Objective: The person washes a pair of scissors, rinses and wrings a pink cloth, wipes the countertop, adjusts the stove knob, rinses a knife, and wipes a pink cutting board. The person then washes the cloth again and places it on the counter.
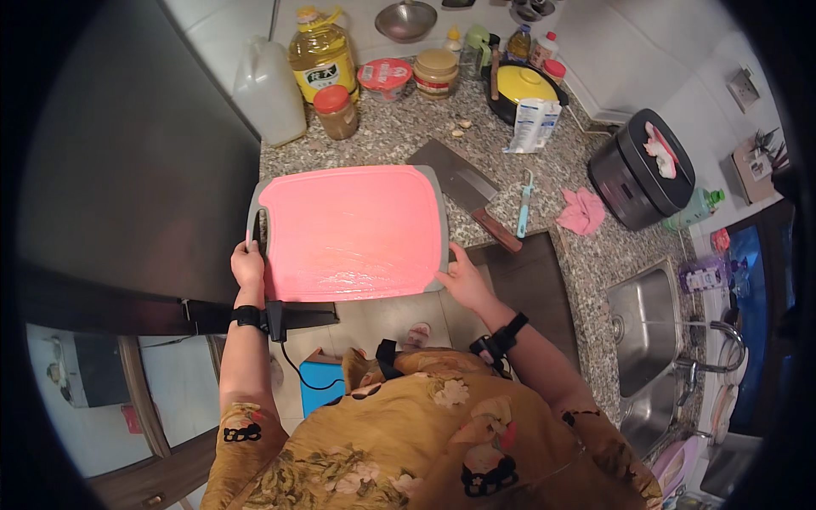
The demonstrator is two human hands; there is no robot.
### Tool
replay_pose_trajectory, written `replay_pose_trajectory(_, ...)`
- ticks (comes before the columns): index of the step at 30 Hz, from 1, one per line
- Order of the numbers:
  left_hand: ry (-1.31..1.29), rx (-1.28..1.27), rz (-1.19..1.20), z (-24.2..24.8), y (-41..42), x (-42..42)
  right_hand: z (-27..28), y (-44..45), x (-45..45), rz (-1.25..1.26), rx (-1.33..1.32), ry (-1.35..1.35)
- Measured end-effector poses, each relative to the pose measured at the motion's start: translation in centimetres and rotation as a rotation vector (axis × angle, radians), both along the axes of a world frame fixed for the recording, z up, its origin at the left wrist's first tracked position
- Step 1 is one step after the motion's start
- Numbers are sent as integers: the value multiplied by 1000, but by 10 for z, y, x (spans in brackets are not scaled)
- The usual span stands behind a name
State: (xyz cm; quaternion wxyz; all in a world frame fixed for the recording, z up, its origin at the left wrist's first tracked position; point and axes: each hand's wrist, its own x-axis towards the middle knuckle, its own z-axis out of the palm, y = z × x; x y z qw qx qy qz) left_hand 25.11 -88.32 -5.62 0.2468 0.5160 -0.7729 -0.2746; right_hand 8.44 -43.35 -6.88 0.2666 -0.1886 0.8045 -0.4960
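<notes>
A pink cutting board (354, 233) with a grey rim is held between my two hands, and its lower surface area looks wet. My left hand (247, 262) grips the left edge just below the handle slot. At the lower right corner, my right hand (465, 277) pinches the grey rim between thumb and fingers. Just right of the board, a cleaver (462, 185) with a wooden handle lies on the speckled stone counter (389, 143). A light-blue-handled peeler (525, 207) lies beyond the cleaver.
Along the back stand an oil jug (322, 57), a white plastic jug (271, 95), several jars and a black pan (503, 108) with a yellow lid. Garlic cloves (458, 133), a pink cloth (581, 211) and a rice cooker (641, 169) sit rightward. Water runs into the steel sink (647, 357).
</notes>
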Motion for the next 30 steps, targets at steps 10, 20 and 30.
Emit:
replay_pose_trajectory(10, -191, -52, 37, -9, 10, 12, 15, -16, -32, -14, 243, 429)
replay_pose_trajectory(20, 1, 59, -17, -28, -1, 23, 35, 18, -92, 34, 744, 772)
replay_pose_trajectory(30, -53, 64, 58, -22, 4, 34, 118, 14, -117, -44, 661, 463)
